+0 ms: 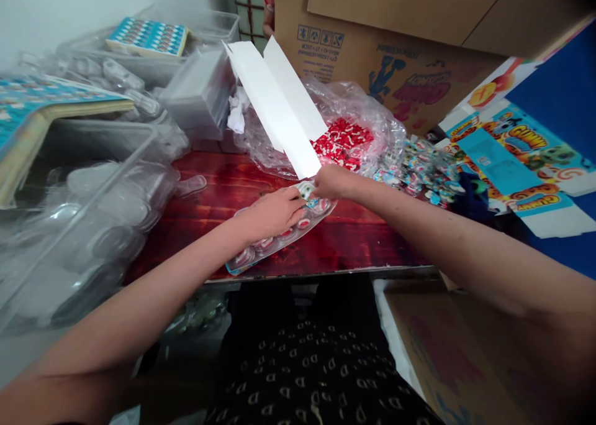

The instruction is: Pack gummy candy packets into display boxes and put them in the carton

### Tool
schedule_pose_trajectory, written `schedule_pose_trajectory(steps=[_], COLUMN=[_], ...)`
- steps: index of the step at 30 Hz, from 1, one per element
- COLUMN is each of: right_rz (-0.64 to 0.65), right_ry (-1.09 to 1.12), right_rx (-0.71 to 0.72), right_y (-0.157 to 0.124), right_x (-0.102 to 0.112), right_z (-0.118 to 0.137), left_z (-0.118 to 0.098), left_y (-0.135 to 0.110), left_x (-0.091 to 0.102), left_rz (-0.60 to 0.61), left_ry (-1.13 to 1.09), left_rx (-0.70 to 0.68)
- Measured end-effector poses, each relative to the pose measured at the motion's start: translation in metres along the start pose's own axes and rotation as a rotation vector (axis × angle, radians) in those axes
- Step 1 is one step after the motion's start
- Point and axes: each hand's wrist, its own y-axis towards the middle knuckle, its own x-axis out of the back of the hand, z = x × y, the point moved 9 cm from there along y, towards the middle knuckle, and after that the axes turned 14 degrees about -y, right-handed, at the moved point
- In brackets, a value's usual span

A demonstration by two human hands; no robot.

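Note:
A long clear plastic blister tray [289, 233] with round pockets lies slantwise near the table's front edge. Red-and-white pieces show in several of its pockets. My left hand [274, 212] rests over the tray, fingers extended and lying across it. At its far right end, my right hand [333, 181] is closed, with the fingertips pointing down at the tray. Small printed packets [306, 190] show between the two hands; what the right fingers pinch is mostly hidden. Just beyond the hands is an open white carton [284, 102], its flaps raised.
Behind the carton sits a clear bag of red-and-white pieces [344, 140]. To its right are a heap of small packets [426, 167] and flat printed boxes [507, 158]. Clear bins [93, 220] of plastic shells stand left. A large cardboard box [363, 58] blocks the back.

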Motion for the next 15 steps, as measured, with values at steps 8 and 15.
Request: schedule_pose_trajectory(steps=[8, 15], right_rz=[-0.035, -0.176], right_ry=[-0.017, -0.072], right_rx=[-0.039, -0.045], right_y=[-0.007, -0.011], right_x=[-0.001, -0.02], right_z=[-0.001, 0.007], left_z=[0.0, -0.001], left_y=[-0.001, 0.001], left_x=[0.001, -0.001], left_rz=[-0.005, 0.034], left_ry=[0.007, 0.048], left_rx=[-0.014, 0.019])
